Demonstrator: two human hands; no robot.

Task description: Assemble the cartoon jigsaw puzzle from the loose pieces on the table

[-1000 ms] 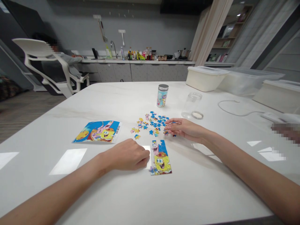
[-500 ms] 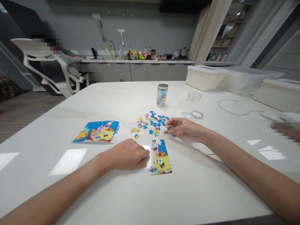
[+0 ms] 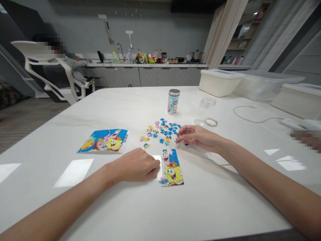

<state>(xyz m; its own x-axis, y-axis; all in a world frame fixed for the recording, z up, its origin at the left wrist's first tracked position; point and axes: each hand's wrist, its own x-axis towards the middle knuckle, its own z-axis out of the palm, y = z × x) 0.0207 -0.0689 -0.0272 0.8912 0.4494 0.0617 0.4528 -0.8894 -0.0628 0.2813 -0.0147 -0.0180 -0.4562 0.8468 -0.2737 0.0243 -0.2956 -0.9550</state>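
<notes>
Even, cool light brightens the white tabletop (image 3: 205, 207), where hard-edged patches of glare shine at left and right. The far gray wall (image 3: 160, 33) is dimmer. Shadows by the left hand (image 3: 139, 165) and right hand (image 3: 197, 136) are soft. Wide-angle distortion stretches the edges; pixelated blocks cover spots far left and right.

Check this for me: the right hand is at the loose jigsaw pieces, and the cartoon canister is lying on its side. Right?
Not quite: the head view shows the cartoon canister standing upright, not lying on its side. The right hand is indeed at the loose jigsaw pieces.
</notes>
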